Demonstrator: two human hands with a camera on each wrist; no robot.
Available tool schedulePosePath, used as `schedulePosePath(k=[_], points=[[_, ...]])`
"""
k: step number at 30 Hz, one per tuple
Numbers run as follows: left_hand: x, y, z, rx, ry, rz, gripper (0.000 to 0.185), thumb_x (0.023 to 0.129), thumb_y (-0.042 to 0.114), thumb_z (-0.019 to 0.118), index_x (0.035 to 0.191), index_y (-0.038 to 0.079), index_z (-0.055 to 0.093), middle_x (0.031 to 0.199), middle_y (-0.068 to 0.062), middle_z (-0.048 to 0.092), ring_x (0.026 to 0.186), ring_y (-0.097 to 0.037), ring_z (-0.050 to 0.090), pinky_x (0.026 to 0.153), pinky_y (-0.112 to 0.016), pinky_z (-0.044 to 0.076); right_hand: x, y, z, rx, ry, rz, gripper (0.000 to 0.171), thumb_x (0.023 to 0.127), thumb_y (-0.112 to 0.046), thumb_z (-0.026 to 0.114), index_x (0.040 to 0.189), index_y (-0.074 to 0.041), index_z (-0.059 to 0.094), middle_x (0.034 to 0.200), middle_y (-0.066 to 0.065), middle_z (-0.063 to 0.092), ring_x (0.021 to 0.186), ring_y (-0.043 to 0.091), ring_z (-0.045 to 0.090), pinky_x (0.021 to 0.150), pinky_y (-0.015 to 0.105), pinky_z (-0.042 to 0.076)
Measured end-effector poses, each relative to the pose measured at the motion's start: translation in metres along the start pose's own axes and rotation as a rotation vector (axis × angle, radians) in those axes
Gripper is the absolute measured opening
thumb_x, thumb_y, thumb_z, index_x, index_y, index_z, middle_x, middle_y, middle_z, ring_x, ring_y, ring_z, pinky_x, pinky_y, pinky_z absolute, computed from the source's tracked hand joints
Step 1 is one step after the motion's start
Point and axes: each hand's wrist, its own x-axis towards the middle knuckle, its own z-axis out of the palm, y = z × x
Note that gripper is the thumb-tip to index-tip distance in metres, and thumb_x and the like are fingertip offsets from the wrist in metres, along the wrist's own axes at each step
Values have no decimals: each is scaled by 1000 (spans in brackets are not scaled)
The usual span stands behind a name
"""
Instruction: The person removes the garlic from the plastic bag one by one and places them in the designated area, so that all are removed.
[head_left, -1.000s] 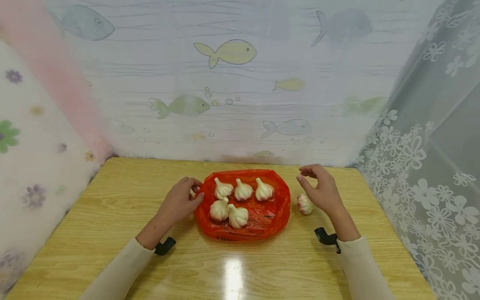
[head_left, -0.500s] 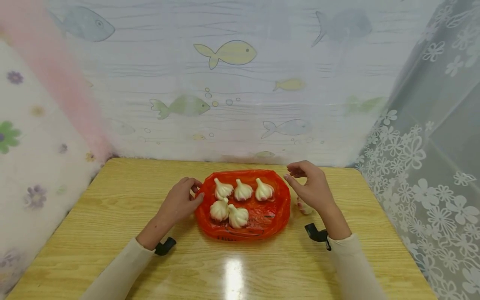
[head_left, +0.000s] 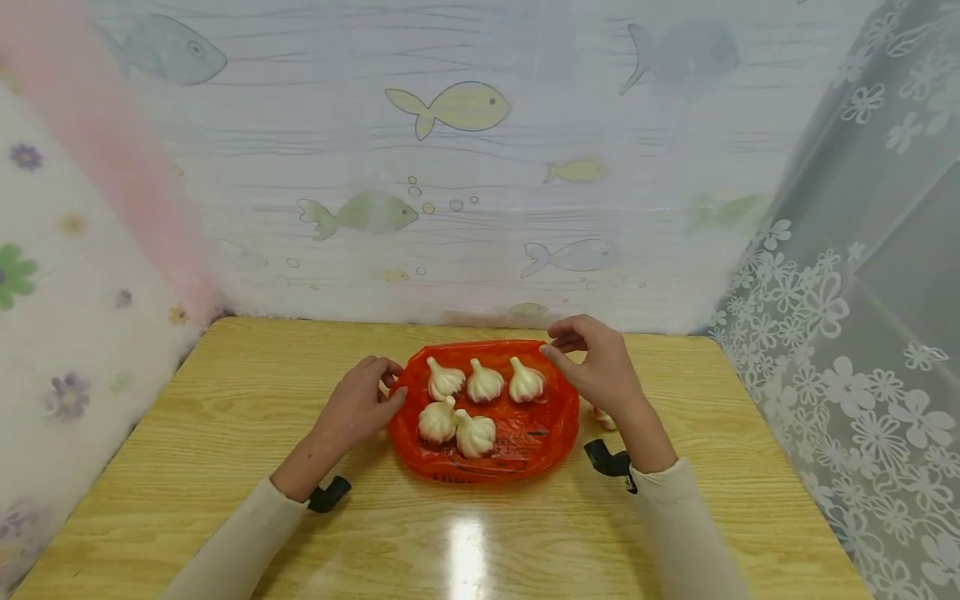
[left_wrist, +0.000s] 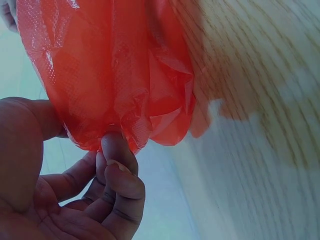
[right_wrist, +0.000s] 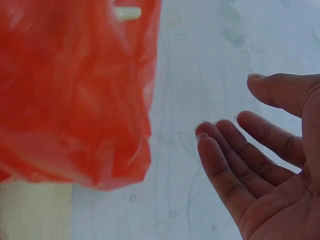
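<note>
A red plastic bag (head_left: 553, 421) lies spread open like a shallow bowl on the table, with dark print on its inside. Several garlic bulbs (head_left: 528, 381) sit in it, three in the back row and two in front on the left. My left hand (head_left: 358, 404) pinches the bag's left rim between thumb and fingers, as the left wrist view shows on the red film (left_wrist: 115, 65). Over the right rim hovers my right hand (head_left: 600, 367), fingers loosely bent and holding nothing. In the right wrist view that hand (right_wrist: 270, 175) is apart from the bag (right_wrist: 75, 110).
Another garlic bulb (head_left: 604, 418) lies on the wooden table (head_left: 420, 542) right of the bag, mostly hidden by my right hand. A curtain with printed fish (head_left: 465, 250) hangs behind the table's back edge. A sheer flowered curtain (head_left: 847, 375) borders the right side.
My right hand has moved left, from beside the loose bulb to the bag's right rim, and now covers most of that bulb. My left hand and the bag have stayed in place.
</note>
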Motion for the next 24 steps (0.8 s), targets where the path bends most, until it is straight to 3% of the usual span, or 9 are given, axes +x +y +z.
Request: schedulePosePath(k=[14, 24], points=[[-1, 0, 0, 13, 8, 6, 28, 98, 17, 72, 120, 2, 68, 101, -9, 61, 74, -18, 57, 68, -30, 54, 16, -22, 17, 25, -47, 65, 19, 95, -11, 80, 110, -1, 72, 106, 15, 72, 92, 29, 73, 87, 50, 61], [0, 1, -1, 13, 3, 12, 28, 97, 17, 73, 120, 2, 68, 101, -9, 61, 76, -19, 58, 68, -30, 55, 17, -16, 34, -66, -124, 103, 21, 97, -15, 79, 107, 2, 72, 99, 11, 72, 89, 26, 70, 83, 43, 61]])
